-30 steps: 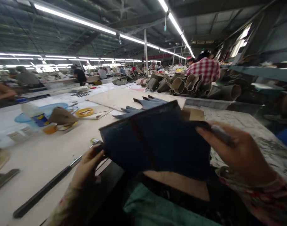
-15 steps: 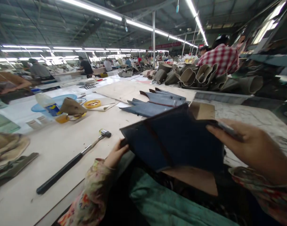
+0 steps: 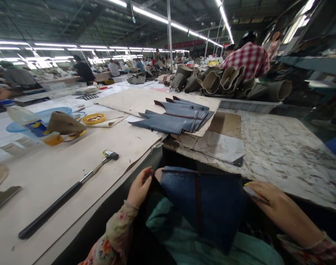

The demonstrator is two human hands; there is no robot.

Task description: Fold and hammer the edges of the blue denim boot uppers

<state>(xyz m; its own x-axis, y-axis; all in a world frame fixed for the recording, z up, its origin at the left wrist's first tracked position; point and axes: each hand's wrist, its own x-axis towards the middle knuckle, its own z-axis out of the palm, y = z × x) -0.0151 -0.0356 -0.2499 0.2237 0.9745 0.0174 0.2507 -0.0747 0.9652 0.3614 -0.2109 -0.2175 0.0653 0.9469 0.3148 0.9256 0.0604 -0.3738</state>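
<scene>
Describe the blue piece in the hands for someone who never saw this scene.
Start at the long pale worktable, then look below its near edge. There the left hand and right hand hold a dark blue piece with a brown seam; the similar blue pieces lie stacked on the table, untouched.

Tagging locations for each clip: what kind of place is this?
Probably a leather-goods or footwear factory floor: a held dark blue leather piece, stacked blue cut leather pieces on a long pale worktable, and rolled grey-brown material sheets.
</scene>
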